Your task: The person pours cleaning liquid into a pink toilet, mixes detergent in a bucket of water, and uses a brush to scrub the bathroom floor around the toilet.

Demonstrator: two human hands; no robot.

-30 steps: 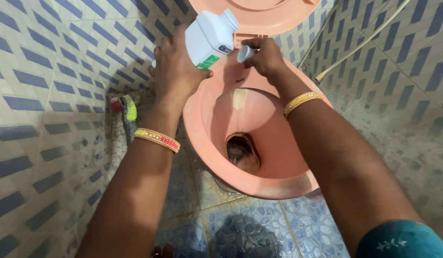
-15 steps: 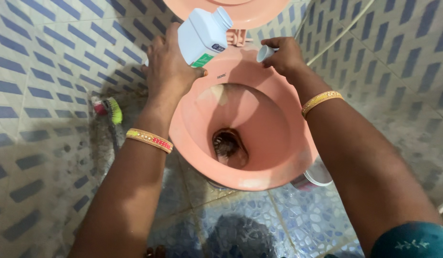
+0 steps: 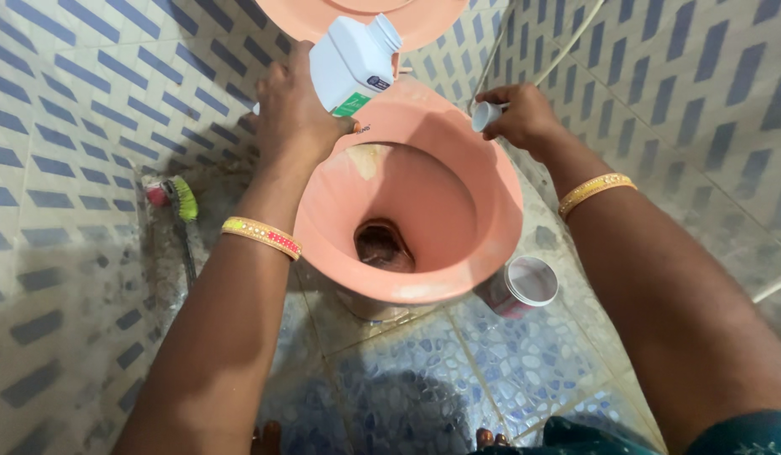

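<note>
Our left hand (image 3: 294, 114) grips the white bottle (image 3: 350, 63), tipped over the pink toilet bowl (image 3: 483, 177). Our right hand (image 3: 521, 114) pinches its small white cap (image 3: 485, 115), off to the side.

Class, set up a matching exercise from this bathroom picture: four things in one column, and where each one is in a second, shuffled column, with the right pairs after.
Things:
1. white bottle
2. small white cap
3. scrubbing brush
4. round tub

Places:
A. on the floor, right of the toilet bowl
B. in the left hand
C. on the floor by the left wall
D. in the right hand

Pairs: 1-B, 2-D, 3-C, 4-A
</note>
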